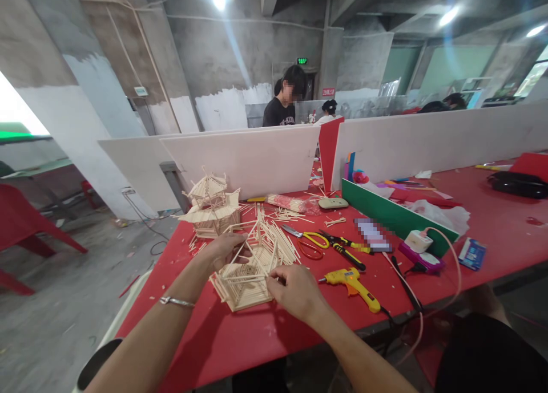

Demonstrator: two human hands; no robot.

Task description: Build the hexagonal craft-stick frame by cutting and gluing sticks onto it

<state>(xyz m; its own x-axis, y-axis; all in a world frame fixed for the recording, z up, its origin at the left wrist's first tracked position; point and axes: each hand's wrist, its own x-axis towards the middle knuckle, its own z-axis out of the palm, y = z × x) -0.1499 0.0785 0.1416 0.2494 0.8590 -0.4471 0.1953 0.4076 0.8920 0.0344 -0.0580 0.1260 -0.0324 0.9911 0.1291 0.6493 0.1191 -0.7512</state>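
A small structure of thin wooden sticks sits on the red table in front of me. My left hand is curled around its far left side. My right hand rests at its right edge, with the fingertips pinched on a stick of the structure. A loose pile of sticks lies just behind the structure. A finished stick pagoda model stands farther back on the left.
A yellow glue gun lies right of my right hand, with scissors and pliers behind it. A white power strip, a green divider and white partition boards stand beyond. A person stands behind the partition. A red chair stands on the left.
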